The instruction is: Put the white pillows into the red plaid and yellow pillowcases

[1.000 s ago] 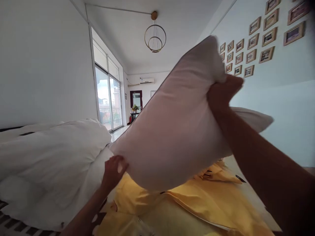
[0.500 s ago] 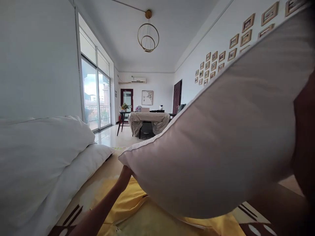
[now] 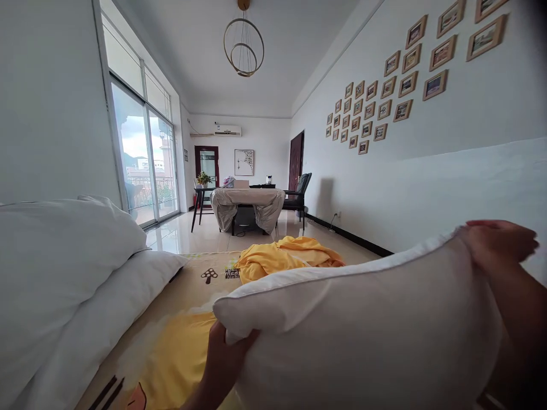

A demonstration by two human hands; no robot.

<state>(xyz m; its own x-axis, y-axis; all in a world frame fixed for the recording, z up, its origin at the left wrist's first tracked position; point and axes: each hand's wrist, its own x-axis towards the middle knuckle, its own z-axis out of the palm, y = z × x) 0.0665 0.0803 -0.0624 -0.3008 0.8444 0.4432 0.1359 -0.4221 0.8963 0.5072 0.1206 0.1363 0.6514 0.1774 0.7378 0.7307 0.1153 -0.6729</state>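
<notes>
A large white pillow (image 3: 367,336) is held up in front of me, its piped edge running across the view. My left hand (image 3: 228,347) grips its left side just below the corner, thumb on the near face and the other fingers hidden behind. At the upper right corner, my right hand (image 3: 498,242) is closed on the pillow's edge. Beneath lies a patterned bed sheet (image 3: 141,336) in beige and yellow. Beyond the pillow, a crumpled yellow cloth (image 3: 282,256) rests on the far part of the bed.
White pillows (image 3: 64,256) are stacked at the left. Past the bed stand a covered table (image 3: 248,196), a black chair (image 3: 299,191) and a stool (image 3: 200,196) with a plant. Glass sliding doors (image 3: 145,154) are on the left; framed pictures (image 3: 384,85) hang on the right wall.
The pillow has come down and levelled out, its right side dropping most. My right hand now shows at its corner. The yellow cloth and the right wall have come into view.
</notes>
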